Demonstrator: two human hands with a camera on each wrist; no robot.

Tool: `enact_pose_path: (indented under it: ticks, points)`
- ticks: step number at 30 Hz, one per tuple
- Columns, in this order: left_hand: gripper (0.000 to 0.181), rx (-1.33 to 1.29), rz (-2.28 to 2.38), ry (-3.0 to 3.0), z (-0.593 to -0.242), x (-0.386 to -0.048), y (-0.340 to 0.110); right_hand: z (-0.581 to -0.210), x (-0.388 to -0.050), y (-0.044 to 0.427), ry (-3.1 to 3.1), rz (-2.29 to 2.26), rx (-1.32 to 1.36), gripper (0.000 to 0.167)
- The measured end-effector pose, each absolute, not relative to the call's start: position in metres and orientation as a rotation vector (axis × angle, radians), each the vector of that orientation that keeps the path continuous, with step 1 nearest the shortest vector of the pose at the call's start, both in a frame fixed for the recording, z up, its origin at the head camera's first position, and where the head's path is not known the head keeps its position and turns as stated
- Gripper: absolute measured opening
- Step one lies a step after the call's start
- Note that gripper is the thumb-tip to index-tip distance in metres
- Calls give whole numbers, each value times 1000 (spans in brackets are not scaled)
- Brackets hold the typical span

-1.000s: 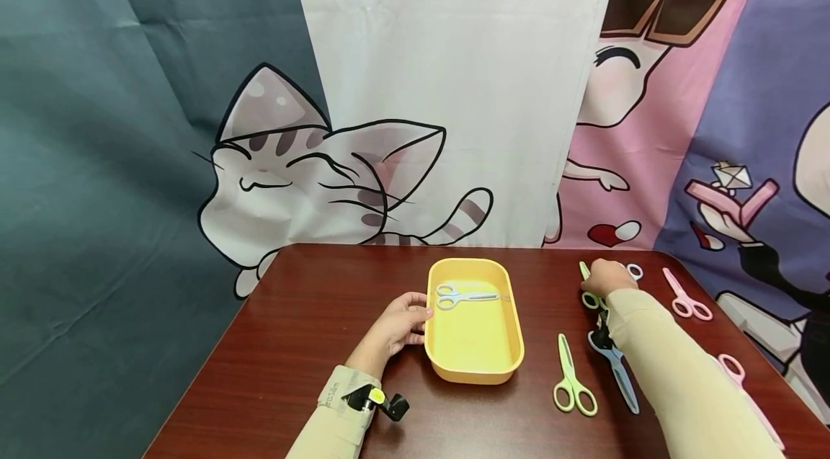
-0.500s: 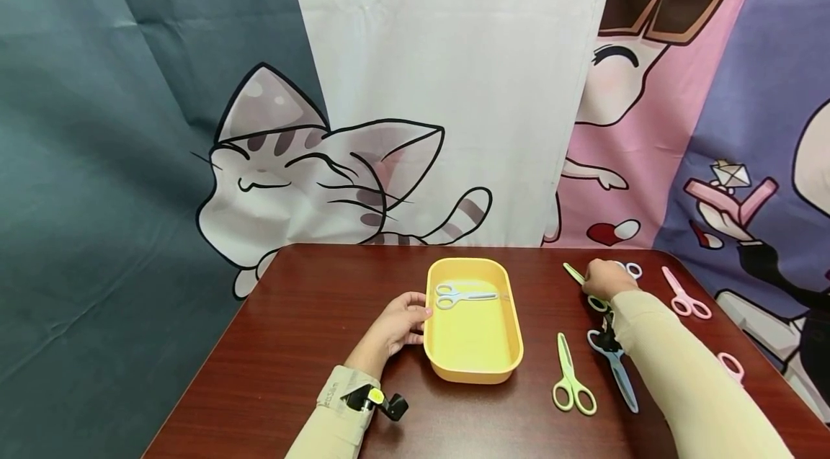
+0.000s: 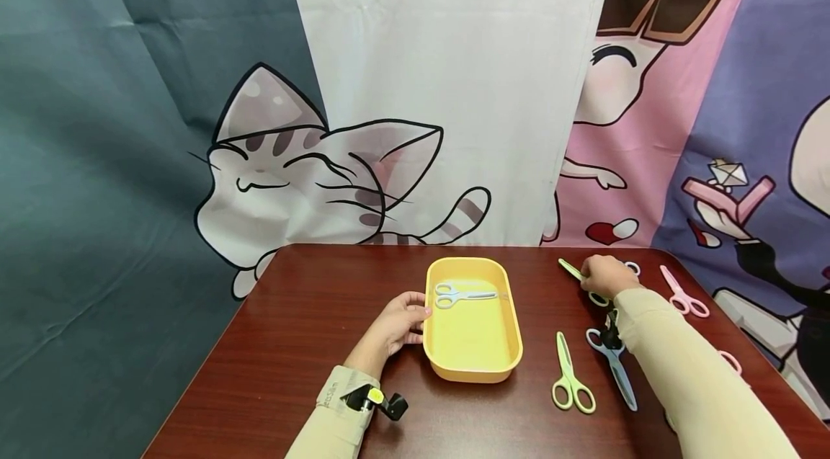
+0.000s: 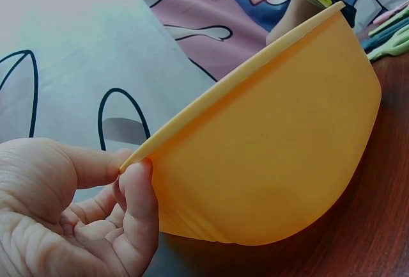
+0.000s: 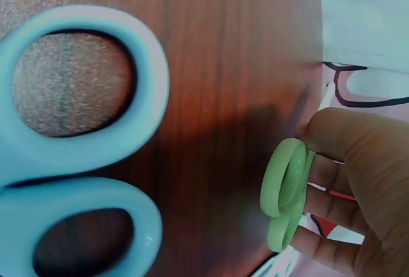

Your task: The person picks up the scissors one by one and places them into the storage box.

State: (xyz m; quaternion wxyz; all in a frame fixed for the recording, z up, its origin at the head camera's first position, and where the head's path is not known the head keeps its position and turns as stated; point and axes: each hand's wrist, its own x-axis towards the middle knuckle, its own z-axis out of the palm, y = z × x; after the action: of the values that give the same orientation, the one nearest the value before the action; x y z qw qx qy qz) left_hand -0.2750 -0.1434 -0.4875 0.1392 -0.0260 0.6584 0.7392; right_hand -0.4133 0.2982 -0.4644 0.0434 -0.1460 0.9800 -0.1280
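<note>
My left hand [image 3: 394,326] pinches the left rim of a yellow tray [image 3: 473,365]; in the left wrist view, thumb and fingers of that hand [image 4: 96,206] clasp the rim of the tray [image 4: 268,142]. White-blue scissors [image 3: 463,295] lie inside the tray. At the table's back right, my right hand [image 3: 608,277] grips green scissors [image 3: 570,269], their blade end pointing up-left. The right wrist view shows the thumb and fingers of the hand [image 5: 358,181] around the green scissors [image 5: 284,181], whose handle loops stand tilted above the table.
Another green pair of scissors [image 3: 567,372] and a blue pair [image 3: 612,362] lie between tray and right forearm. Pink scissors [image 3: 681,295] lie at the far right, with another pink handle [image 3: 731,360] partly under the sleeve. Behind my right hand shows a white loop [image 3: 632,268].
The green scissors in my right hand have swung so their blade end points further left. The right hand has shifted slightly; the left hand and tray look still.
</note>
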Motion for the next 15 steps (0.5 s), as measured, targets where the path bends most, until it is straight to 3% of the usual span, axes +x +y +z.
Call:
enact_pose_path:
  ticks: [8, 15]
  points:
    - [39, -73, 2139, 1905, -487, -274, -143, -447, -410, 285, 3022, -361, -551, 37]
    - [37, -76, 2140, 1904, -486, -273, -143, -434, -406, 265, 3033, -336, -684, 38]
